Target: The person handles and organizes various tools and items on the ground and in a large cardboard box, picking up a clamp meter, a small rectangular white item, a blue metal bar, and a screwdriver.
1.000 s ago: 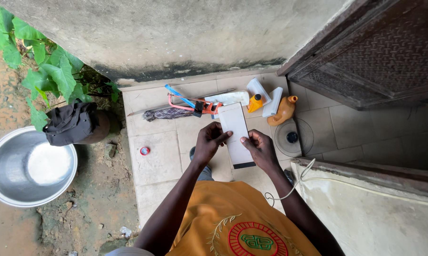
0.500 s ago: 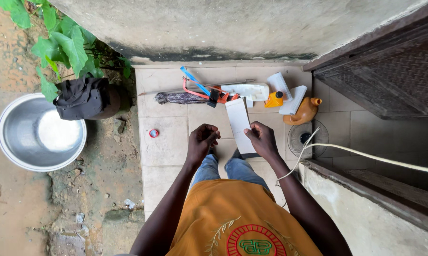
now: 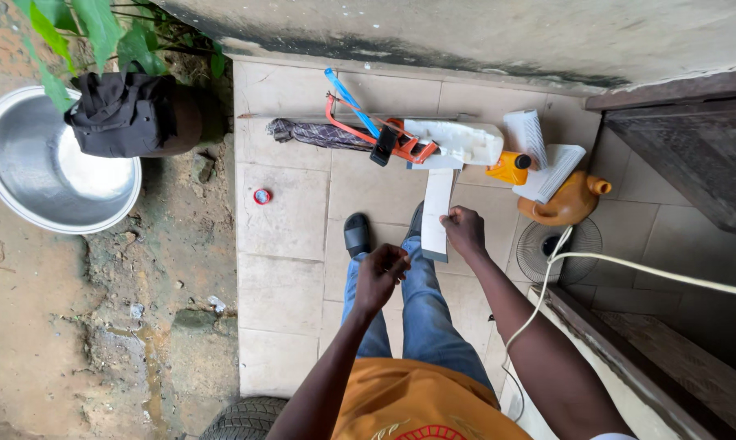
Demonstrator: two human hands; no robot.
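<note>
My right hand [image 3: 465, 231] grips a long white flat strip [image 3: 437, 208] with a dark lower end, held out over the tiled floor. My left hand [image 3: 382, 278] is off the strip, lower and nearer my body above my jeans, its fingers curled with nothing visible in them. Just beyond the strip lie a white plastic container [image 3: 457, 142], a red-framed hacksaw [image 3: 366, 129] with a blue handle and a folded umbrella [image 3: 311, 134].
An orange jug [image 3: 566, 203], a yellow bottle [image 3: 508, 169] and white blocks [image 3: 539, 152] sit by a round fan grille [image 3: 558, 247]. A white cable [image 3: 645, 273] crosses at right. A metal basin [image 3: 46, 167], a dark bag [image 3: 119, 114] and a small red ring [image 3: 261, 196] lie left.
My left hand let go of the white strip and dropped back toward my body. My right hand carried the strip forward and lower. The view tilted down, showing my jeans and shoe.
</note>
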